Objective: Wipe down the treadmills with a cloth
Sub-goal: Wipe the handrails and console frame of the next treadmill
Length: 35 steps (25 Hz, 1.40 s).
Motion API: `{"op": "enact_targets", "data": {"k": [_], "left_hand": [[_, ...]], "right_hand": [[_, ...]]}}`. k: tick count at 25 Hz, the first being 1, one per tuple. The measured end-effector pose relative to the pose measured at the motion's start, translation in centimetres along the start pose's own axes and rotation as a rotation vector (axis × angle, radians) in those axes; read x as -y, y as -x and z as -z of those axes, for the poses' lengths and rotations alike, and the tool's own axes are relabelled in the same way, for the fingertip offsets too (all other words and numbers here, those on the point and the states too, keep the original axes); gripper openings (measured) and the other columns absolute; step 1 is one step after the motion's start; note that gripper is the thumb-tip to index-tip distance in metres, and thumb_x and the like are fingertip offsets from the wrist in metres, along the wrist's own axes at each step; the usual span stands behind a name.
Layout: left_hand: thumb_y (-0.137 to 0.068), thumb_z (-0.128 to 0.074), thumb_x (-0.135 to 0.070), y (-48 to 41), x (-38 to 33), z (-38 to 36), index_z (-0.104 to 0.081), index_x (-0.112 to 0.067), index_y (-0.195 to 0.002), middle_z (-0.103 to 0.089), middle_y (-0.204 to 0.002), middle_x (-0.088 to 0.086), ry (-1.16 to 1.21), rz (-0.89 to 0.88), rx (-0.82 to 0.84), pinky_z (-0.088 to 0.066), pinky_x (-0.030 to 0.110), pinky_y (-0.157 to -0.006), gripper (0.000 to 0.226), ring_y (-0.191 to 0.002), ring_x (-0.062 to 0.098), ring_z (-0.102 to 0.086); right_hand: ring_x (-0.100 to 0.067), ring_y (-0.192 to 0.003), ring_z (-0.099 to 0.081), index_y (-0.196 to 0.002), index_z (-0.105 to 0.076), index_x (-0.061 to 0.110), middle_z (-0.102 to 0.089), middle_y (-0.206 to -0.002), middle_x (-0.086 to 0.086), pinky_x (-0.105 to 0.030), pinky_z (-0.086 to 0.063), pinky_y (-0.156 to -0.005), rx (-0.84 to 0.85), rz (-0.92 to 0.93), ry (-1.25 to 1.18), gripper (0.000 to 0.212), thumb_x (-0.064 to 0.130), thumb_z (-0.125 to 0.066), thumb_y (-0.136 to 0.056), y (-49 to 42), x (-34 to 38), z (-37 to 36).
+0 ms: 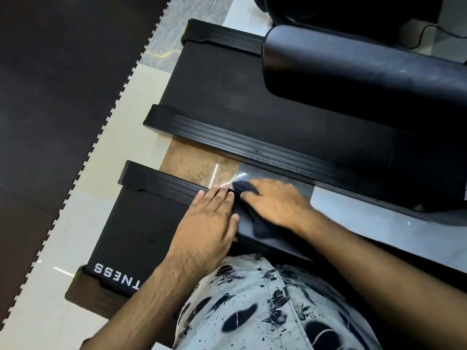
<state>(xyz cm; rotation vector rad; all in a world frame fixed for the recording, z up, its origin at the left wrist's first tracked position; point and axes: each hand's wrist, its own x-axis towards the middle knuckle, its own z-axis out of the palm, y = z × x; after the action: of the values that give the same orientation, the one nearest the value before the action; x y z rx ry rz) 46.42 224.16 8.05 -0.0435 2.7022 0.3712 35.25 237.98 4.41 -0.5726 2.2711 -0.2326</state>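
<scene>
Patterned shorts (265,299), nearest. Left hand (209,218): I see fingers straight, flat on near treadmill (131,223), holding nothing. Right hand (275,200): fingers spread, pressing dark cloth (259,228) onto its far side rail (161,181). Far treadmill (227,97) beyond.

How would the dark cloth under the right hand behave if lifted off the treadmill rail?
Likely floppy: the cloth bunches in folds and drapes over the edge of the rail beneath the right hand. Probably light, since it lies thin and crumpled. It may slide easily; the rail there looks smooth and shiny.
</scene>
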Motion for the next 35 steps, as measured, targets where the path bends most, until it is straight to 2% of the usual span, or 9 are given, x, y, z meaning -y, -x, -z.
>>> {"op": "enact_targets", "data": {"k": [5, 9, 13, 17, 19, 23, 28, 32, 35], "left_hand": [[-0.086, 0.003, -0.051, -0.4, -0.5, -0.4, -0.027, -0.015, -0.152, -0.025, -0.160, 0.000, -0.024, 0.005, 0.044, 0.003, 0.028, -0.119, 0.081, -0.149, 0.014, -0.011], [-0.083, 0.007, -0.052, -0.7, -1.2, 0.2, -0.024, -0.019, -0.153, -0.022, -0.160, -0.004, -0.057, -0.008, 0.059, 0.005, 0.029, -0.119, 0.083, -0.149, 0.010, -0.009], [-0.085, 0.006, -0.052, -0.7, -2.2, 0.0, -0.024, -0.019, -0.153, -0.025, -0.160, -0.003, -0.071, -0.048, 0.076, 0.002, 0.031, -0.120, 0.082, -0.149, 0.011, -0.011], [-0.091, 0.001, -0.051, -0.9, -3.4, -0.3, -0.023, -0.020, -0.153, -0.022, -0.160, -0.003, -0.091, -0.040, 0.096, 0.001, 0.034, -0.121, 0.073, -0.150, 0.015, -0.009], [-0.098, -0.008, -0.047, -1.0, -3.6, -0.5, -0.020, -0.021, -0.154, -0.019, -0.161, -0.004, -0.103, -0.030, 0.114, 0.001, 0.036, -0.122, 0.063, -0.150, 0.014, -0.005], [-0.097, -0.008, -0.048, -0.6, -4.7, -0.2, -0.018, -0.022, -0.154, -0.016, -0.162, -0.005, -0.108, -0.035, 0.145, 0.000, 0.037, -0.122, 0.063, -0.150, 0.013, -0.003], [-0.101, -0.011, -0.047, -0.8, -6.7, -0.9, -0.017, -0.021, -0.154, -0.017, -0.162, -0.004, -0.120, -0.078, 0.158, 0.001, 0.035, -0.122, 0.060, -0.150, 0.014, -0.005], [-0.101, -0.017, -0.048, -1.1, -8.3, -0.7, -0.021, -0.019, -0.153, -0.019, -0.161, 0.000, -0.118, -0.099, 0.172, -0.004, 0.035, -0.122, 0.059, -0.150, 0.015, -0.008], [-0.093, -0.006, -0.051, -1.3, -8.4, -1.0, -0.019, -0.019, -0.154, -0.019, -0.162, -0.001, -0.160, -0.088, 0.183, -0.005, 0.035, -0.122, 0.069, -0.150, 0.015, -0.009]], "right_hand": [[-0.026, -0.114, -0.059, -0.128, -0.062, 0.025, -0.060, -0.138, -0.007, -0.031, -0.041, -0.084, 0.173, -0.117, -0.135, 0.042, 0.045, -0.039, -0.098, -1.3, -1.1, 0.8], [-0.033, -0.119, -0.057, -0.130, -0.054, 0.032, -0.059, -0.134, -0.002, -0.041, -0.046, -0.091, -0.078, -0.044, -0.025, 0.042, 0.050, -0.036, -0.096, 3.8, -0.8, -0.2], [-0.031, -0.119, -0.058, -0.110, -0.059, 0.027, -0.061, -0.136, -0.007, -0.038, -0.043, -0.087, 0.137, -0.229, -0.082, 0.036, 0.049, -0.036, -0.095, 1.2, -3.2, 1.1], [-0.033, -0.116, -0.058, -0.120, -0.058, 0.029, -0.061, -0.132, -0.005, -0.040, -0.045, -0.089, -0.058, -0.094, -0.035, 0.038, 0.049, -0.038, -0.095, 4.5, -3.4, -0.1], [-0.031, -0.107, -0.060, -0.101, -0.061, 0.022, -0.064, -0.128, -0.008, -0.036, -0.043, -0.082, 0.134, -0.206, -0.104, 0.034, 0.046, -0.039, -0.092, 2.8, -5.0, 1.2], [-0.031, -0.121, -0.056, -0.132, -0.054, 0.035, -0.058, -0.137, 0.000, -0.041, -0.045, -0.094, -0.040, -0.166, -0.066, 0.046, 0.050, -0.036, -0.093, 6.0, -4.7, 0.0], [-0.033, -0.121, -0.057, -0.124, -0.060, 0.027, -0.061, -0.136, -0.009, -0.043, -0.047, -0.098, 0.077, -0.245, -0.105, 0.049, 0.051, -0.032, -0.092, 4.6, -7.7, 0.5], [-0.031, -0.118, -0.058, -0.128, -0.054, 0.033, -0.060, -0.134, -0.001, -0.042, -0.049, -0.092, -0.117, -0.084, -0.031, 0.042, 0.049, -0.034, -0.095, 7.9, -6.6, -0.8], [-0.031, -0.121, -0.057, -0.119, -0.060, 0.030, -0.059, -0.138, -0.006, -0.041, -0.046, -0.095, 0.092, -0.212, -0.120, 0.041, 0.049, -0.033, -0.095, 4.8, -8.8, 0.7]]}}
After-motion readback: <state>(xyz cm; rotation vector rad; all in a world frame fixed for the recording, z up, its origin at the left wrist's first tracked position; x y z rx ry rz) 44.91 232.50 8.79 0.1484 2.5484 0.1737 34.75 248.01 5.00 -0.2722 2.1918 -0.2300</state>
